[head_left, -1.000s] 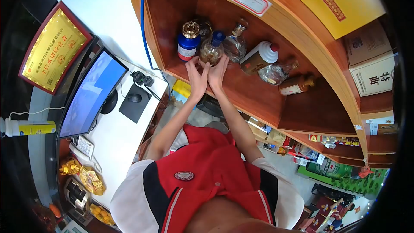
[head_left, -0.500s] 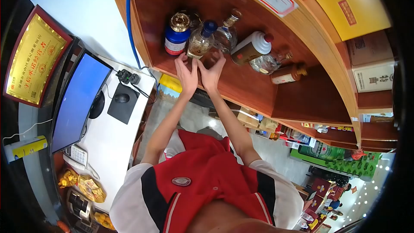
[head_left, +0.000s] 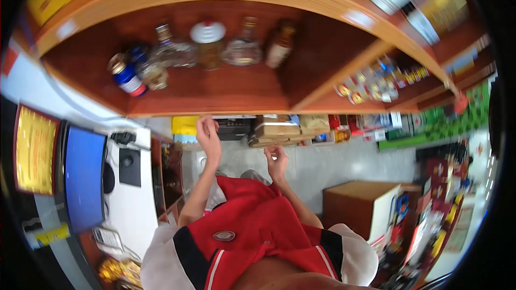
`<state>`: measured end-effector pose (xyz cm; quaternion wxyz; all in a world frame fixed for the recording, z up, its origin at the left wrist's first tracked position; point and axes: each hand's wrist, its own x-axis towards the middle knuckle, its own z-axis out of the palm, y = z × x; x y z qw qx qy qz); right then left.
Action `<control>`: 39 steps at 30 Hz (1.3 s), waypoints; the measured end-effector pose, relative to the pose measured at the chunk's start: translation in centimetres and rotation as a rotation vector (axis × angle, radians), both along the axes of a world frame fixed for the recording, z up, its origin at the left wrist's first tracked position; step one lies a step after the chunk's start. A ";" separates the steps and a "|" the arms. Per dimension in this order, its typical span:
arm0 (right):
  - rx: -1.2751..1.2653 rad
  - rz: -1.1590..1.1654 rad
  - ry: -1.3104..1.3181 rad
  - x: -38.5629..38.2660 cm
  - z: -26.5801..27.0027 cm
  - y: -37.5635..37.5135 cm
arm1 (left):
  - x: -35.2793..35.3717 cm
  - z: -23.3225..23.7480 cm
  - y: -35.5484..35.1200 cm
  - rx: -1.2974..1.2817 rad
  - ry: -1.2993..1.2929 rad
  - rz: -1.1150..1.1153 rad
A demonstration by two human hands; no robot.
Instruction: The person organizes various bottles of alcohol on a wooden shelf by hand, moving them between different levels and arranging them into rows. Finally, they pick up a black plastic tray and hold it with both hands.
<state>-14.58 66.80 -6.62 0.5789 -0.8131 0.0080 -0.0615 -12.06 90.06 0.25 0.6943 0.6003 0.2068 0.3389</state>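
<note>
Just below the front edge of the wooden shelf (head_left: 215, 111) is my left hand (head_left: 208, 133), its fingers curled; whether anything small is in them is blurred. Lower and to the right, my right hand (head_left: 276, 160) hangs in front of my body with its fingers bent and partly apart, holding nothing visible. On the shelf stand a blue bottle with a gold cap (head_left: 128, 77), a clear bottle with a dark blue cap (head_left: 152, 74), a clear decanter (head_left: 176, 52), a white-topped bottle (head_left: 209, 48), another clear bottle (head_left: 243, 48) and a brown bottle (head_left: 280, 48). Neither hand touches them.
At the left are a monitor (head_left: 86, 177), a white desk (head_left: 131, 204) with a mouse pad (head_left: 130, 166), and a framed yellow plaque (head_left: 36, 150). Cardboard boxes (head_left: 277, 128) are beneath the shelf. A brown cabinet (head_left: 352, 201) stands at the right on the grey floor.
Both hands have left the clear blue-capped bottle and drawn back below the shelf edge, moving apart. The view has turned, showing more of the shelf and the room at the right.
</note>
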 end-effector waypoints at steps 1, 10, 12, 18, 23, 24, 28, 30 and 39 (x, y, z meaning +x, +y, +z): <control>0.023 -0.050 0.083 -1.3 -0.9 -2.6 | -0.6 -0.1 -3.2 -0.020 0.026 -0.100; 0.272 -0.428 0.136 -9.6 -1.6 -24.0 | -3.6 -4.0 -28.6 -0.005 0.230 -0.824; 0.345 -0.564 0.120 -10.4 -1.7 -27.1 | -3.2 -3.9 -32.8 0.000 0.212 -0.920; 0.375 -0.780 0.168 -12.9 -3.4 -32.4 | -1.6 -3.7 -42.5 0.102 0.258 -1.284; 0.414 -0.950 0.102 -12.4 -3.2 -39.2 | 1.5 -5.1 -50.5 0.163 0.265 -1.437; 0.413 -0.978 0.134 -12.0 -3.3 -40.6 | 2.2 -5.4 -52.3 0.153 0.258 -1.465; 0.416 -1.023 0.143 -9.9 -3.2 -46.7 | 5.9 -6.4 -59.8 0.132 0.245 -1.507; 0.393 -1.040 0.140 -8.5 -3.0 -50.4 | 7.9 -6.4 -63.6 0.101 0.232 -1.514; 0.305 -0.971 0.125 3.3 -0.3 -66.1 | 18.8 -2.6 -80.4 0.082 0.125 -1.508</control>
